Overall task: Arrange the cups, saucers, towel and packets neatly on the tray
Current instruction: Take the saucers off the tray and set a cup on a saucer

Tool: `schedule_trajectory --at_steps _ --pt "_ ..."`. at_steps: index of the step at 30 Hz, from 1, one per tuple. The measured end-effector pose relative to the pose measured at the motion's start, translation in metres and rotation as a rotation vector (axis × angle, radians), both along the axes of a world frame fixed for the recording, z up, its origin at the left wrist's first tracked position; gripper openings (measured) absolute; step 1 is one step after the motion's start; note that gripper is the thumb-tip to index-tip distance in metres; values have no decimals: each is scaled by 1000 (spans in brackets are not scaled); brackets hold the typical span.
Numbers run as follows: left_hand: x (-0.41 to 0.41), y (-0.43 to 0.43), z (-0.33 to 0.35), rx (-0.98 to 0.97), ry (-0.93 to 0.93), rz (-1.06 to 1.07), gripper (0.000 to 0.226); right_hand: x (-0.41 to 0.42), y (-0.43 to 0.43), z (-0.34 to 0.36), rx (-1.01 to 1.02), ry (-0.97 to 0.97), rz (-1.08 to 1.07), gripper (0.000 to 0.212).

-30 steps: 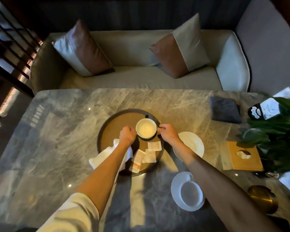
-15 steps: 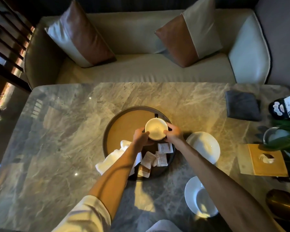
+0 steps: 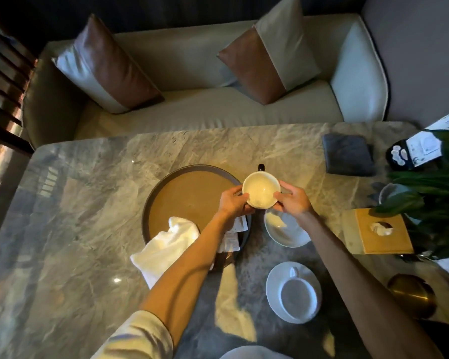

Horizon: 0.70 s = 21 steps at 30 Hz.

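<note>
Over the right rim of the tray, the left hand and right hand curl round one cup, mouth up, handle toward the far edge of the tabletop. A second cup sits on a saucer by the near edge; the other saucer lies beside the tray. One towel drapes its near rim by two visible packets, its left half bare

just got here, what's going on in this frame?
A person holds a cup between the left hand and right hand, at the right rim of the tray, beside an empty saucer on the table. The towel droops over the tray's near edge, with the packets beside it. A second cup sits on a second saucer, off the tray.
</note>
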State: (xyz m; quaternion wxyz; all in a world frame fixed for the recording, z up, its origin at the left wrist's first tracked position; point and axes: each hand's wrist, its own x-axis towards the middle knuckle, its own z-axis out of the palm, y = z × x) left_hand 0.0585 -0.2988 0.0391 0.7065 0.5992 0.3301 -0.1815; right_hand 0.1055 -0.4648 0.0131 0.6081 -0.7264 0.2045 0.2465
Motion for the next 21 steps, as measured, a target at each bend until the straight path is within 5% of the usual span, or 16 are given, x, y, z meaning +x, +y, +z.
schedule_trajectory --at_steps 15,21 --pt "-33 -111 -33 -115 212 58 39 -52 -99 -35 -132 34 -16 43" --pt "-41 -113 -37 -40 139 12 33 -55 -105 -42 -214 -34 69 44"
